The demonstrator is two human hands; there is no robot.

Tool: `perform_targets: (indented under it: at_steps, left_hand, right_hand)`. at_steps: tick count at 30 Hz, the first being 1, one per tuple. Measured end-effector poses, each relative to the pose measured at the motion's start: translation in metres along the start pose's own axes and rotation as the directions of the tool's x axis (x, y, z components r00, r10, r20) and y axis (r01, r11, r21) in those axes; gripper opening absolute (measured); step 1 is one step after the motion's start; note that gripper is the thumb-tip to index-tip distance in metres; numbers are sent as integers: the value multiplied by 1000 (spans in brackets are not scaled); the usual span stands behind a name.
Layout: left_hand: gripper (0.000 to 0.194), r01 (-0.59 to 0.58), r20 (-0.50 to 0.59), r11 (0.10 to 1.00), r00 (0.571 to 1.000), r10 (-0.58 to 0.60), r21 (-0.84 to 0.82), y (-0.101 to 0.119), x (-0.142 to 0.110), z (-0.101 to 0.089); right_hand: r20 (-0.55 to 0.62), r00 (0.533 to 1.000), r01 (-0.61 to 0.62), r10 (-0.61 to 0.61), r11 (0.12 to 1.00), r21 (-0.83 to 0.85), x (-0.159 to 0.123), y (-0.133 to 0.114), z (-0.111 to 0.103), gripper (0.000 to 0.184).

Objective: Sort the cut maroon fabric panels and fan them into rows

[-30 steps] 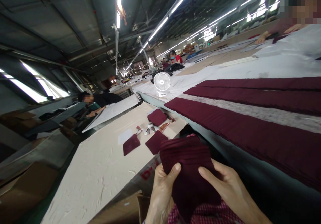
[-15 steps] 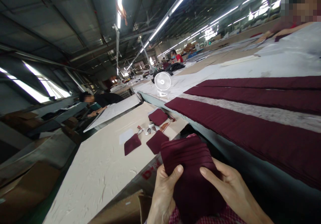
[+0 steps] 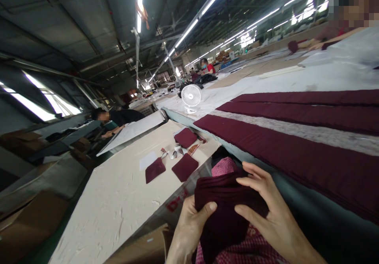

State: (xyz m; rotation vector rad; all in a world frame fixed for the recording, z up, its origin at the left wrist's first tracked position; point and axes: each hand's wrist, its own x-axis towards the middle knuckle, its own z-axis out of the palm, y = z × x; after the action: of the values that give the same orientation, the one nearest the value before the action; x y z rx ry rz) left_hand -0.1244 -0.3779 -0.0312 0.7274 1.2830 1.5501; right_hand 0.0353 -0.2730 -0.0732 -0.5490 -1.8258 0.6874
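Note:
A folded stack of maroon fabric pieces point(image 3: 222, 216) is in front of me, above my checked clothing. My left hand point(image 3: 189, 222) grips its left side, thumb pressed on top and fingers hidden beneath. At the stack's right side is my right hand point(image 3: 271, 206), its thumb and fingers spread apart over the cloth; whether the thumb touches it I cannot tell. Maroon fabric squares point(image 3: 185, 167) lie on the cream board point(image 3: 118, 193) ahead to the left, beside a curled white strip point(image 3: 174, 152).
Long maroon fabric strips point(image 3: 281, 149) lie stacked on the table at right. A small white fan point(image 3: 191, 96) stands near that table's corner. Cardboard boxes point(image 3: 32, 220) sit low at left. A co-worker point(image 3: 124, 117) leans over a board at left; another person handles cloth at upper right.
My right hand has loosened from the stack, its fingers coming up and spreading. The stack has sagged and bunched, still in my left hand. At upper right, a person's hand has moved with maroon cloth.

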Motion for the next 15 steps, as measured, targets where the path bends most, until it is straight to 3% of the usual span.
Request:
perform_targets:
  at_steps: [5,9,12,15]
  left_hand:
    - [30,46,164,983,983,-76,180,-5,-4,-3]
    - [30,64,168,978,981,-98,198,-5,-4,-4]
    - [28,46,73,994,996,-53,97,-3,-2,-4]
    - [25,22,-97,998,995,-28,-61,1,-1,-2]
  right_hand:
    - [65,995,82,-78,994,-67,2,-9,-6,20]
    - [76,996,56,-56,998,-3,2,-8,-7,13]
    - [119,987,-121,110,988,92,2,-4,-7,15]
    - [248,907,-398,339,884,245,4,-3,-7,28]
